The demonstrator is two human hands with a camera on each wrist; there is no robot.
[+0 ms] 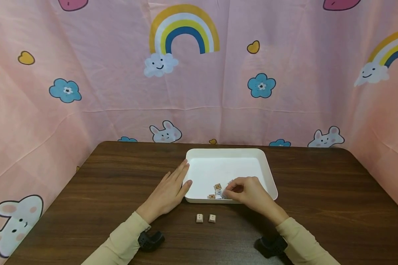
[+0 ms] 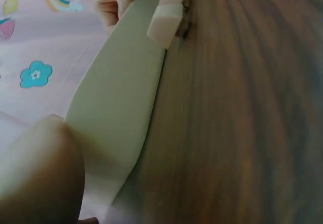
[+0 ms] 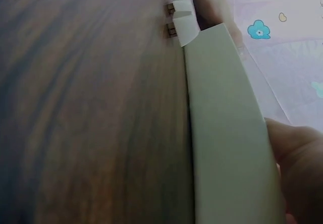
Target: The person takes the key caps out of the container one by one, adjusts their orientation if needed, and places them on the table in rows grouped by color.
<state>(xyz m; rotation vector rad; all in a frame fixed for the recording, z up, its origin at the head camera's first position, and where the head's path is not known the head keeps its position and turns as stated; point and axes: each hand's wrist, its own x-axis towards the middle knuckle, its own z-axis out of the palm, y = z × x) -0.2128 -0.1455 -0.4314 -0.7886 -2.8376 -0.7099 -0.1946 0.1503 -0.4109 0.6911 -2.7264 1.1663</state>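
Lower centre: right hand (image 1: pixel 248 192) pinches a keycap (image 1: pixel 230 188) inside white tray (image 1: pixel 263 158); left hand (image 1: pixel 170 191) flat, fingers straight, bracing tray's left rim.

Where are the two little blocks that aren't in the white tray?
In the head view, the two little blocks sit side by side on the brown table, just in front of the white tray, between the person's two wrists.

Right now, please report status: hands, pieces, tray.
Left hand flat against tray side. Right hand in tray, fingers curled over the small pieces; grip hidden. Two pieces on table in front of tray. Nothing blocking.
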